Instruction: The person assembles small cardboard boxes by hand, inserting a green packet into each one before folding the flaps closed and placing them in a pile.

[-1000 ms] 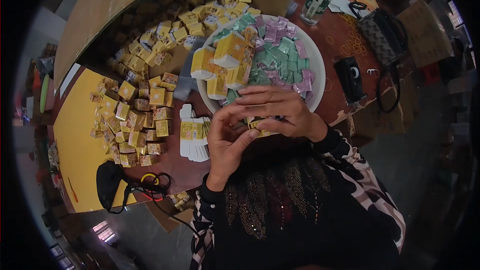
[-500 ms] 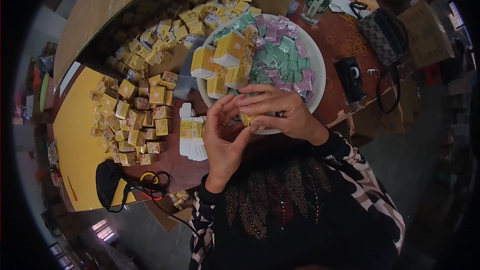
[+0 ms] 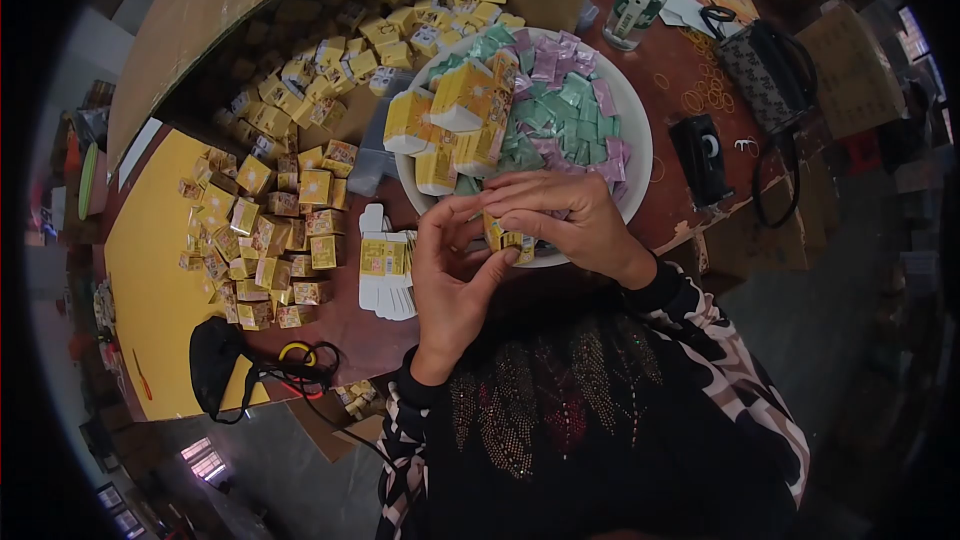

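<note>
Between my two hands is a small yellow box (image 3: 507, 238), held over the near rim of a white basin (image 3: 634, 202). My left hand (image 3: 455, 262) grips the box from the left, thumb along its lower end. My right hand (image 3: 565, 217) closes over its top and right side, partly hiding it. In the basin lie green sachets (image 3: 568, 112) and pink sachets (image 3: 552, 58). Several larger yellow boxes (image 3: 465, 97) are stacked on the sachets at the basin's left. Left of my left hand, a fanned stack of flat white-and-yellow cartons (image 3: 386, 275) lies on the table.
Small yellow boxes (image 3: 262, 240) are heaped at left on a yellow board (image 3: 150, 290). Behind them a big cardboard box (image 3: 225, 15) holds more. A bottle (image 3: 640, 2), rubber bands (image 3: 706, 80), a black bag (image 3: 765, 70) and a black pouch (image 3: 702, 160) lie at right; a black cap-like item (image 3: 217, 365) sits front left.
My right fingers have shifted on the small box, its thumb lifting off the front, so more of the yellow box shows. My left hand stays nearly in place.
</note>
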`<state>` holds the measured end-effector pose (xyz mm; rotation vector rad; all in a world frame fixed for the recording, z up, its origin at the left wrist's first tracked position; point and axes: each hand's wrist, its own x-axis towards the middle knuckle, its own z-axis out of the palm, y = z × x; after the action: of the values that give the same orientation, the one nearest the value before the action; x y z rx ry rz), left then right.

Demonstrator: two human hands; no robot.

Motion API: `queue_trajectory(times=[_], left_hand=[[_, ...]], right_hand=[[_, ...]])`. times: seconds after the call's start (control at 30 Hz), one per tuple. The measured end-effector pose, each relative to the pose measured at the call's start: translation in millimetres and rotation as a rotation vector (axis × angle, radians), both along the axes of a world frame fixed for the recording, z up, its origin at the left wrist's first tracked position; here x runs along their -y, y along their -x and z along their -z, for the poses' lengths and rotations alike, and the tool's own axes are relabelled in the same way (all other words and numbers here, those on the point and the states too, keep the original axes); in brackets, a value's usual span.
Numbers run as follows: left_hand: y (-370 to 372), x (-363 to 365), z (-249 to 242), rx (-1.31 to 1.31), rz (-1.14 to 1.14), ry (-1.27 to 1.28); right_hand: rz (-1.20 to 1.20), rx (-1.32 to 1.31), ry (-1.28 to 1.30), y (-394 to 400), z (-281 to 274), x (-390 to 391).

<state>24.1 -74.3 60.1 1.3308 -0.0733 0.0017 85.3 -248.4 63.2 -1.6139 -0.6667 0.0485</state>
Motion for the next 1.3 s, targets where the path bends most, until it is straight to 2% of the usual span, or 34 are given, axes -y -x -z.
queue_trajectory(times=[0.07,0.13,0.3,0.47,0.63,0.67,0.7,0.73,0.77,0.8,0.83,0.9,1.03,1.1,1.13,1.2,1.27,1.3], left_hand=[[0,0,1,-0.003,0.003,0.043],[0,0,5,-0.005,0.009,0.086],[0,-2,12,0.062,0.021,0.172],[1,-1,15,0.045,0.003,0.1],[-5,-11,11,0.065,-0.028,0.019],[-9,-21,1,0.145,-0.124,-0.215],[-16,-32,-5,0.221,-0.215,-0.446],[-29,-45,-4,0.306,-0.369,-0.544],[-42,-66,0,0.322,-0.454,-0.623],[-54,-87,6,0.339,-0.537,-0.703],[-66,-104,10,0.34,-0.533,-0.704],[-81,-125,12,0.363,-0.705,-1.169],[-63,-121,10,0.385,-0.708,-1.212],[-37,-110,10,-0.126,-0.41,-1.175],[-26,-108,20,-0.132,-0.409,-1.176],[-5,-105,53,-0.019,-0.415,-1.448],[6,-99,60,-0.095,-0.409,-1.461],[10,-96,60,-0.214,-0.339,-1.446]], right_hand=[[0.005,0.002,0.02,0,1,0],[0.021,0.22,0.055,-1,7,2],[-0.011,0.328,0.061,-3,7,2],[-0.034,0.366,0.122,-2,9,5],[-0.018,0.541,0.226,-8,9,2],[-0.028,0.547,0.218,-6,9,1],[0.066,0.438,0.171,-2,9,2],[0.16,0.326,0.129,0,9,4],[0.158,0.326,0.13,1,8,9],[0.186,0.185,0.12,1,8,14],[0.214,0.043,0.108,2,8,17],[0.206,0.084,0.171,3,20,18],[0.216,0.154,0.241,5,21,18],[0.218,0.156,0.236,3,24,19],[0.214,0.166,0.225,2,26,18],[0.202,0.144,0.25,2,24,19],[0.187,0.124,0.275,2,23,18],[0.191,0.14,0.273,1,23,17]])
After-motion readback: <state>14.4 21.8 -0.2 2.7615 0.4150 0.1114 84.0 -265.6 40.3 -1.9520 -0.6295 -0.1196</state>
